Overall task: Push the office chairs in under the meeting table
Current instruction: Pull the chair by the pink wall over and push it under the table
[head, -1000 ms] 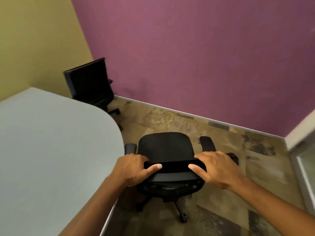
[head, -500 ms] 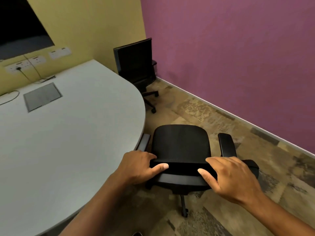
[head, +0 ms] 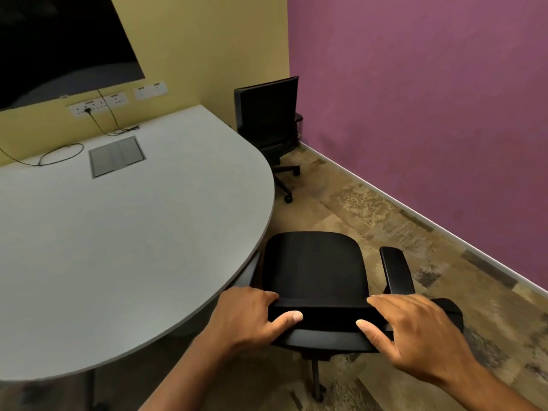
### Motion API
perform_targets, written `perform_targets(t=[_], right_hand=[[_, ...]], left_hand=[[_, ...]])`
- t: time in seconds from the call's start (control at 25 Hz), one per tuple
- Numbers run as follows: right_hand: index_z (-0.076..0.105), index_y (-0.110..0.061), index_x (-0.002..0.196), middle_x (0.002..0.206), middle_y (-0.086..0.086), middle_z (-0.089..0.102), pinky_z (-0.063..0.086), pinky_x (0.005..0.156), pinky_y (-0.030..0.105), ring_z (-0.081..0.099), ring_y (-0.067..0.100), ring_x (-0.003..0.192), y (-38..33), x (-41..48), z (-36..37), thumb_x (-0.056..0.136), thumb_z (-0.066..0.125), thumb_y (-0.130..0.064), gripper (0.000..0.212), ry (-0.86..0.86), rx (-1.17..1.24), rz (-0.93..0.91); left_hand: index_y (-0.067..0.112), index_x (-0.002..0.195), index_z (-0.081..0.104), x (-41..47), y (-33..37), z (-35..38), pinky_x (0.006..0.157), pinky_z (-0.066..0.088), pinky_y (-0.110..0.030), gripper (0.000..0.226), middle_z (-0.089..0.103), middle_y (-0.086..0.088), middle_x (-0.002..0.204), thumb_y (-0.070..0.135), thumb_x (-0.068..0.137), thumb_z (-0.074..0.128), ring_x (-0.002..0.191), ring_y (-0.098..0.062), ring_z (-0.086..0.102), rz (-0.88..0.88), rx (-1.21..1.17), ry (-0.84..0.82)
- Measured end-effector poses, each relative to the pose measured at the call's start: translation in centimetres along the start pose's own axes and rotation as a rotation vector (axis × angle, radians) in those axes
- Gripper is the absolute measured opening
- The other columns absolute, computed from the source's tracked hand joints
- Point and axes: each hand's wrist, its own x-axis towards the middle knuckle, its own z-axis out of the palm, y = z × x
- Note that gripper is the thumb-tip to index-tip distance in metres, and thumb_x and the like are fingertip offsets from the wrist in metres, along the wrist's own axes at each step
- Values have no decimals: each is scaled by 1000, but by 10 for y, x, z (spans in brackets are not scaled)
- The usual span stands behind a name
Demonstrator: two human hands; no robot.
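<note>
A black office chair [head: 314,268] stands right below me at the rounded end of the grey meeting table [head: 124,232]. Its left armrest is tucked under the table edge, its right armrest [head: 396,269] stands free. My left hand [head: 252,315] grips the left end of the backrest top, thumb toward me. My right hand [head: 415,330] grips the right end the same way. A second black office chair [head: 267,120] stands in the far corner, beside the table's far edge, its backrest facing me.
A dark wall screen [head: 59,43] hangs above wall sockets [head: 98,103] on the yellow wall. Cables [head: 59,155] and a grey floor-box hatch [head: 117,155] lie on the table. The purple wall [head: 430,99] borders patterned carpet [head: 385,209] on the right.
My view has swung left, bringing the table, screen and sockets into sight. The near chair has come closer to the table edge, its left armrest now under it. Both hands keep their grip.
</note>
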Motion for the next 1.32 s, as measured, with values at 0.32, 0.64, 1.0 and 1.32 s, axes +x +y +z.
perform_targets(t=[0.32,0.64,1.0,1.32], right_hand=[[80,-20,117,110,-6,81,54,79,33,78,17,96,30,9,-3,105,34,-72,70,-39,47,-94],[79,-19,117,105,-5,81,53,72,33,77,18,86,68,53,2,106,32,-68,69,-67,98,-226],[78,-21,119,109,-7,80,54,76,35,74,18,92,163,147,38,106,30,-69,69,-149,170,-331],[80,-16,116,113,0,81,56,87,44,74,23,101,229,263,87,106,38,-46,52,-211,271,-497]], left_hand=[[27,80,61,-31,32,7,72,53,-39,91,59,6,68,101,89,9,63,-12,56,-90,-2,79],[22,70,58,-19,52,23,69,52,-44,73,52,6,60,82,100,31,56,-15,52,-192,-64,232],[22,65,51,56,97,23,71,52,-42,68,48,7,56,77,101,30,53,-14,49,-398,-93,261],[23,67,57,145,128,20,67,53,-42,67,50,5,57,76,100,33,55,-16,53,-660,-46,284]])
